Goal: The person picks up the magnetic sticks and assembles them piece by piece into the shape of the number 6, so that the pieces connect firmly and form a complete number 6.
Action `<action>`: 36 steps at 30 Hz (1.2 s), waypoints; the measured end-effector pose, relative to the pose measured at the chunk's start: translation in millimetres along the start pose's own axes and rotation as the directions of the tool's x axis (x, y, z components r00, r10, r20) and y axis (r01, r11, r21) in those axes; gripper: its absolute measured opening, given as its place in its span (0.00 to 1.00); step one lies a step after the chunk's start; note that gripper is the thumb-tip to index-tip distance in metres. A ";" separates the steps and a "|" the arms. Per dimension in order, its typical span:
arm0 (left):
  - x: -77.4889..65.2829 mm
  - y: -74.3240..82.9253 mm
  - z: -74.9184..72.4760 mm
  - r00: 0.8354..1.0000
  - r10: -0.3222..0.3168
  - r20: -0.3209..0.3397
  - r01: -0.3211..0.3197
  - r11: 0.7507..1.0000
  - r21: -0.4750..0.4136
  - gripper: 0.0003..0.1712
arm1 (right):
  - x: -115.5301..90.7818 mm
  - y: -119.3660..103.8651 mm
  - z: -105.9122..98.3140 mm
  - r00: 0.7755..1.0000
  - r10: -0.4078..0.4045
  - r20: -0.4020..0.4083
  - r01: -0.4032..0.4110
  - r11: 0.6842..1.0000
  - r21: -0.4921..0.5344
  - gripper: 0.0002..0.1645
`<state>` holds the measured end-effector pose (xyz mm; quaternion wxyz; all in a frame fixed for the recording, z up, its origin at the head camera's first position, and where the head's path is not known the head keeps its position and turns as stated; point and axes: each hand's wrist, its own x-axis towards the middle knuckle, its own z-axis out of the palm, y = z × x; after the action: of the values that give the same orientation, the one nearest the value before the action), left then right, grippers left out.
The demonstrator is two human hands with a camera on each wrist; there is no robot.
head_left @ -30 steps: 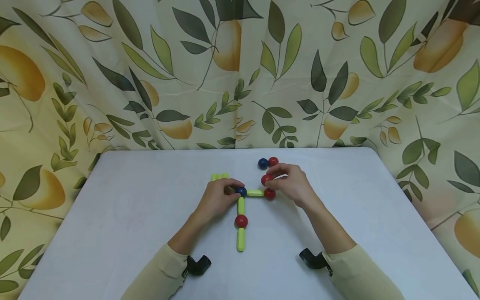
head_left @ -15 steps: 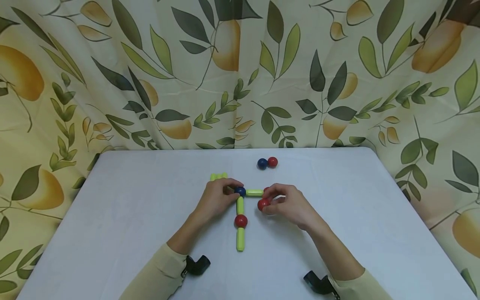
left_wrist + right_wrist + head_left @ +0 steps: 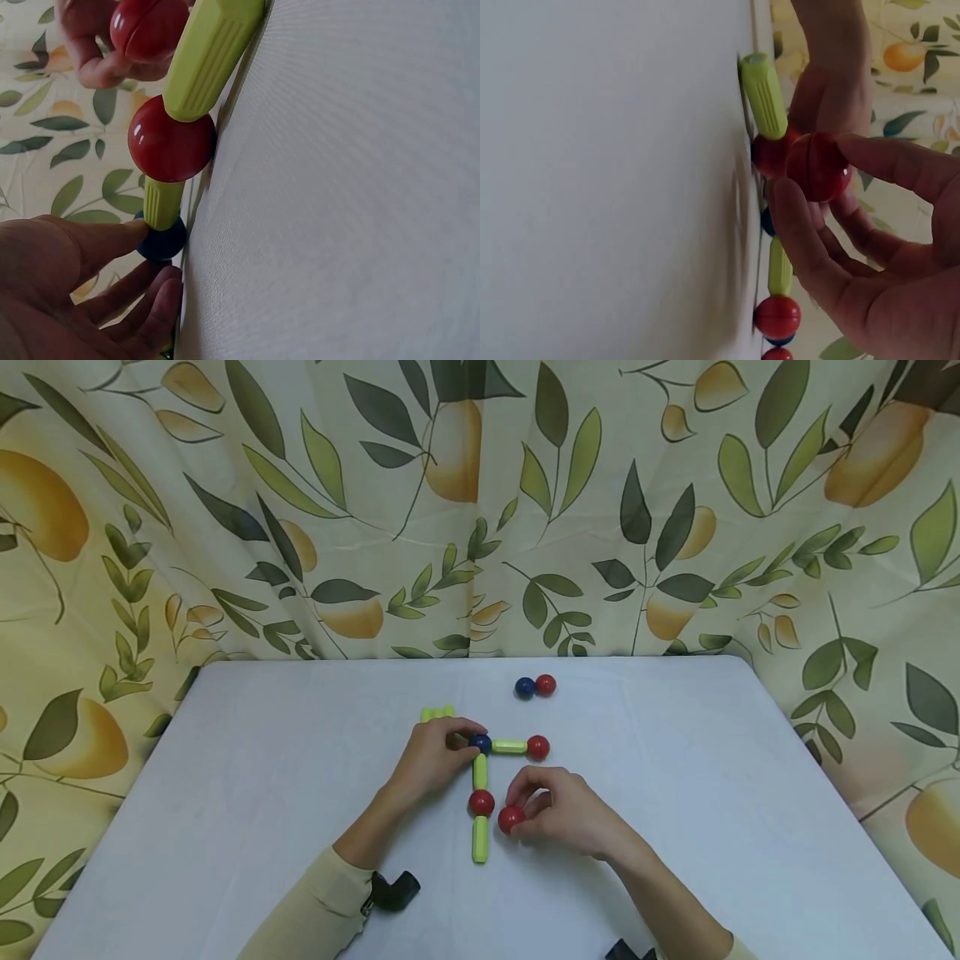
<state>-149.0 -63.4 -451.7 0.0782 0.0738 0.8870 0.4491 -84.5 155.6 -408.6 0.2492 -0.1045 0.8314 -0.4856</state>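
My left hand [image 3: 435, 758] pinches a blue ball [image 3: 481, 743] at the corner of a joined stick-and-ball shape. From that ball a yellow-green stick [image 3: 510, 747] runs right to a red ball [image 3: 537, 747]. Another stick [image 3: 481, 771] runs toward me to a second red ball [image 3: 482, 802], and a further stick [image 3: 480, 840] continues from it, its near end bare. My right hand [image 3: 566, 810] holds a loose red ball [image 3: 819, 166] between thumb and fingertips. This ball is just right of the near stick, apart from it in the right wrist view.
Toward the back of the white table [image 3: 300, 710], a blue ball [image 3: 525, 687] touches a red ball [image 3: 546, 685]. Several yellow-green sticks [image 3: 437, 713] lie side by side behind my left hand, partly hidden by it. A leaf-and-fruit patterned cloth [image 3: 480, 527] hangs behind the table.
My right hand has carried the loose red ball from beside the right end of the shape toward me and left, near the lower stick. My left hand has stayed on the blue ball.
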 end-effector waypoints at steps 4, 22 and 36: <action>-0.5 0.3 -0.8 1.000 0.005 -0.008 -0.005 1.000 -0.001 0.15 | -3.8 -2.2 6.6 0.999 -0.022 0.024 0.024 0.998 -0.052 0.16; 0.3 0.4 -0.4 1.000 0.024 -0.014 -0.024 1.000 -0.001 0.15 | -11.2 -7.9 31.6 0.981 -0.061 0.186 0.081 0.992 -0.101 0.15; -0.3 -1.4 -0.6 0.999 0.029 -0.018 -0.029 1.000 0.005 0.15 | -10.2 -3.1 41.1 0.976 -0.130 0.175 0.154 0.980 -0.126 0.16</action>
<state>-149.0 -64.8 -452.4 0.0634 0.0826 0.8876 0.4487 -54.8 127.2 -419.4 0.2743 -0.2209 0.8298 -0.4328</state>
